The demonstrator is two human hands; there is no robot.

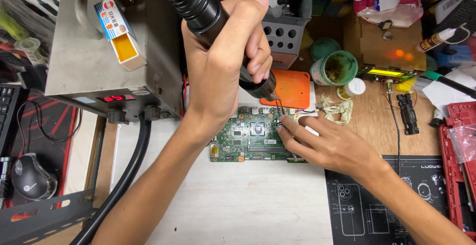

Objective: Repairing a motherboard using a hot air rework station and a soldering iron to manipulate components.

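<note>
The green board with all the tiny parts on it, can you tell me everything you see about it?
The green circuit board lies flat on a pale work surface. It is a wide rectangle covered with small chips and connectors, with a square silver-grey chip near its middle and orange-ringed holes along its edges. The right hand rests on its right end, holding thin tweezers to its top edge. The left hand aims a black hot-air nozzle down at that same spot.

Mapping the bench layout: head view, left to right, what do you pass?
Computer mouse → metal hot-air station → left hand gripping the black nozzle handle → green circuit board → right hand → green tub → red case.
</note>
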